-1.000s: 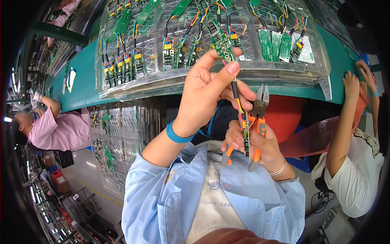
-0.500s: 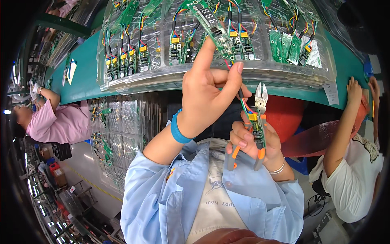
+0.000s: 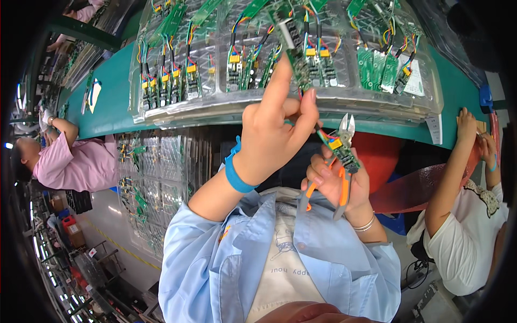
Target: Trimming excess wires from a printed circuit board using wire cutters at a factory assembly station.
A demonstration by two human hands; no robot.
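Note:
My left hand, with a blue wrist strap, pinches the lower end of a long green circuit board, index finger along its edge. A bundle of coloured wires runs from that board down to a smaller circuit board with a yellow connector. This smaller board lies across the front of my right hand, over the cutters; whether the fingers grip it too is hidden. Closed round the orange and grey handles of diagonal cutters, my right hand keeps their jaws pointing up, slightly parted.
Clear plastic trays of wired boards are stacked on the green table ahead. More trays stand below at left. One person in pink works at left; another in white is at right, beside a red stool.
The long board has tilted, its display turning edge-on. The smaller board has swung slantwise across the cutters, its lower end moving right. My right hand has tipped the cutters a little.

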